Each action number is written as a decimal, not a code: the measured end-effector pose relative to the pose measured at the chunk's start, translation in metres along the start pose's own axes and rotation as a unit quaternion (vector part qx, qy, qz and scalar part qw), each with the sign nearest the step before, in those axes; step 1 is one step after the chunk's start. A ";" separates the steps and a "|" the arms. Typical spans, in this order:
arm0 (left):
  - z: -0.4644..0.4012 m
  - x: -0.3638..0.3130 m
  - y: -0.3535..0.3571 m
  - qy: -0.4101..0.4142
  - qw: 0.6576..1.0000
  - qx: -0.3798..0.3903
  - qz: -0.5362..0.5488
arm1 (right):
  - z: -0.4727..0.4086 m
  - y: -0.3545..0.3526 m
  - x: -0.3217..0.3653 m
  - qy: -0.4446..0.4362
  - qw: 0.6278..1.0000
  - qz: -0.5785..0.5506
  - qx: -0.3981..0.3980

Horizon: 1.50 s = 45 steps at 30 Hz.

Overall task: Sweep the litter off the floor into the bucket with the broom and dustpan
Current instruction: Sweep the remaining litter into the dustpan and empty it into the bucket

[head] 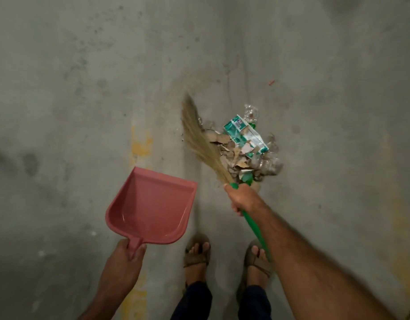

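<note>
My right hand [242, 198] grips the green handle of a grass broom [200, 140], whose blurred straw head slants up and left against the left side of a litter pile [245, 148]. The pile holds a green-and-white carton, torn cardboard bits and crumpled clear plastic on the concrete floor. My left hand [124, 257] holds the handle of an empty pink dustpan [150, 204], raised to the left of the pile with its mouth pointing up and right. No bucket is in view.
My two sandalled feet [197, 252] stand just below the pile and dustpan. A small red scrap [271, 82] lies apart, up and right of the pile. Yellow paint marks [140, 144] stain the grey concrete floor.
</note>
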<state>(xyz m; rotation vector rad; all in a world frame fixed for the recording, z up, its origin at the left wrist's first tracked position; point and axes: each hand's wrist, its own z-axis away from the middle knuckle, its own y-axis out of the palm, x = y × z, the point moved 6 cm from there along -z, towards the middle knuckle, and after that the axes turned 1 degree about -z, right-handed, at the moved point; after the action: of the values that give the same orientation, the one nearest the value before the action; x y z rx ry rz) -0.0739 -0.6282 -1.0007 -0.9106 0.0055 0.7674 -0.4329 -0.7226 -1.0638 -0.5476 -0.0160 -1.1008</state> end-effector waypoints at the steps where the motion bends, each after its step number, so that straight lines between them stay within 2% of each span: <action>1: 0.000 0.001 0.002 -0.008 1.000 0.000 0.001 | -0.005 0.000 -0.009 0.019 1.000 -0.022 0.008; 5: 0.009 -0.002 0.016 -0.040 0.999 0.019 0.011 | 0.023 -0.010 -0.080 0.070 0.990 -0.121 0.025; 10: 0.026 -0.019 0.039 -0.065 0.997 0.038 0.020 | 0.110 -0.037 -0.137 0.022 0.992 -0.124 0.012; 13: 0.030 -0.032 0.048 -0.074 0.996 0.039 0.015 | 0.123 -0.039 -0.127 0.016 0.996 -0.085 0.013; 18: 0.028 -0.048 0.058 -0.095 0.995 0.033 -0.006 | 0.063 -0.028 -0.056 -0.022 0.998 0.033 0.045; 21: 0.020 -0.054 0.056 -0.086 0.996 0.031 -0.018 | 0.031 -0.036 -0.040 0.025 0.998 0.019 0.051; 24: 0.010 -0.060 0.050 -0.059 0.997 0.043 -0.025 | 0.037 -0.059 -0.066 0.050 0.998 -0.005 0.043; 27: 0.001 -0.073 0.046 -0.040 0.998 0.045 -0.024 | 0.074 -0.093 -0.110 0.044 0.999 -0.024 -0.012; 30: -0.006 -0.086 0.050 -0.037 0.998 0.038 -0.021 | 0.098 -0.143 -0.129 0.019 0.993 0.019 -0.119; 33: -0.010 -0.101 0.062 -0.052 0.997 0.049 -0.011 | 0.081 -0.193 -0.110 -0.042 0.967 0.097 -0.233; 36: -0.016 -0.123 0.077 -0.041 0.998 0.053 -0.007 | 0.032 -0.233 -0.072 -0.088 0.940 0.116 -0.310; 40: -0.030 -0.155 0.098 -0.010 0.999 0.050 -0.007 | -0.048 -0.276 -0.027 -0.079 0.932 0.152 -0.320; 45: -0.056 -0.180 0.125 0.034 0.998 0.050 -0.018 | -0.123 -0.313 -0.001 -0.028 0.928 0.240 -0.284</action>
<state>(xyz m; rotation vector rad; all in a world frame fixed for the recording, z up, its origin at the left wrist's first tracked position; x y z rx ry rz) -0.2649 -0.7285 -1.0681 -0.8394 0.0860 0.6970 -0.7299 -0.8787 -1.0417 -1.0406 0.3830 -0.5938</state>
